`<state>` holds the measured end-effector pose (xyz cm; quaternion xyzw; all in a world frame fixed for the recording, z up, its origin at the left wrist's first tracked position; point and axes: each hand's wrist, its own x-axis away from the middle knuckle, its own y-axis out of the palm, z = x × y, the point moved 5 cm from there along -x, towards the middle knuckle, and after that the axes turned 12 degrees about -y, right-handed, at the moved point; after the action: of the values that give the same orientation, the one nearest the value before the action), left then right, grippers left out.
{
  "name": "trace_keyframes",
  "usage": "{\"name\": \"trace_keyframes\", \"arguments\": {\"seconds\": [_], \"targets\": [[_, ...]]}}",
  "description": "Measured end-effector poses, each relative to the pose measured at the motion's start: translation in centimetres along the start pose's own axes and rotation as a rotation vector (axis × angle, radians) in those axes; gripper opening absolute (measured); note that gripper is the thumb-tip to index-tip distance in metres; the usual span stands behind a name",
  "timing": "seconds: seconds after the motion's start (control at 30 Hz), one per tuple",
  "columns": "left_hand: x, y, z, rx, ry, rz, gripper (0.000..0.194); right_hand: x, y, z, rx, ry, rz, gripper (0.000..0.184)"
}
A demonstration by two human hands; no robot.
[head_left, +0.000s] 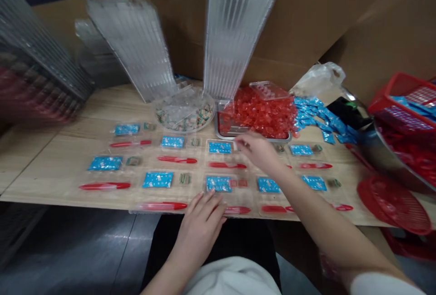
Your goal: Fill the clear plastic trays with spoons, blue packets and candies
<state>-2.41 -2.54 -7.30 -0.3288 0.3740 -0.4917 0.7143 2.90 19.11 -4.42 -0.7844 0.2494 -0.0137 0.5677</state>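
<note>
My left hand [203,215] lies with its fingers stretched out at the near edge of a clear plastic tray holding a blue packet [218,184], two small red squares [238,183] and a red pen-shaped item [237,210]. My right hand [256,149] reaches farther in, fingertips pinched at the right side of another tray, beside its blue packet [220,148]; anything between the fingertips is too small and blurred to name. Below that packet is a red pen-shaped item [227,164]. Other filled trays around carry small greenish folded pieces [184,178].
Behind the rows are a round clear tub [184,122] of small greenish pieces, a heap of red pieces [264,111] and scattered blue packets [316,115]. Tall stacks of clear trays [238,31] stand at the back. Red baskets [391,100] and a metal bowl [384,149] are at right.
</note>
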Motion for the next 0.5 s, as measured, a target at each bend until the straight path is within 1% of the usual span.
{"name": "trace_keyframes", "arguments": {"seconds": [0.03, 0.07, 0.13, 0.2, 0.23, 0.3, 0.33, 0.4, 0.43, 0.5], "targets": [[0.0, 0.0, 0.0, -0.001, -0.002, 0.003, 0.026, -1.9, 0.0, 1.5, 0.053, 0.068, 0.026, 0.017], [0.0, 0.0, 0.0, -0.002, -0.004, 0.006, 0.026, -3.7, 0.4, 2.8, 0.094, 0.105, 0.010, 0.018], [-0.1, 0.0, -0.1, -0.004, -0.010, 0.009, 0.026, -6.6, 1.7, 4.7, 0.135, 0.143, -0.073, 0.016], [-0.1, 0.1, -0.1, 0.000, -0.012, 0.002, 0.026, -8.1, 2.9, 5.6, 0.148, 0.165, -0.130, 0.015], [-0.1, 0.1, -0.1, 0.003, -0.014, -0.005, 0.026, -8.1, 3.1, 5.7, 0.145, 0.178, -0.124, 0.015], [-0.1, 0.1, -0.1, 0.014, -0.023, -0.017, 0.026, -7.0, 2.6, 4.8, 0.078, 0.195, -0.034, 0.015], [-0.1, 0.1, -0.1, 0.020, -0.029, -0.021, 0.026, -5.8, 2.0, 3.9, 0.008, 0.190, 0.032, 0.015], [-0.1, 0.2, -0.3, 0.031, -0.040, -0.032, 0.027, -2.8, 0.9, 1.2, -0.177, 0.142, 0.151, 0.016], [0.0, 0.2, -0.3, 0.037, -0.044, -0.043, 0.027, -1.1, 0.7, -0.6, -0.260, 0.087, 0.153, 0.015], [0.0, 0.3, -0.4, 0.043, -0.047, -0.067, 0.027, 2.2, 0.9, -4.0, -0.361, -0.007, 0.093, 0.013]]}}
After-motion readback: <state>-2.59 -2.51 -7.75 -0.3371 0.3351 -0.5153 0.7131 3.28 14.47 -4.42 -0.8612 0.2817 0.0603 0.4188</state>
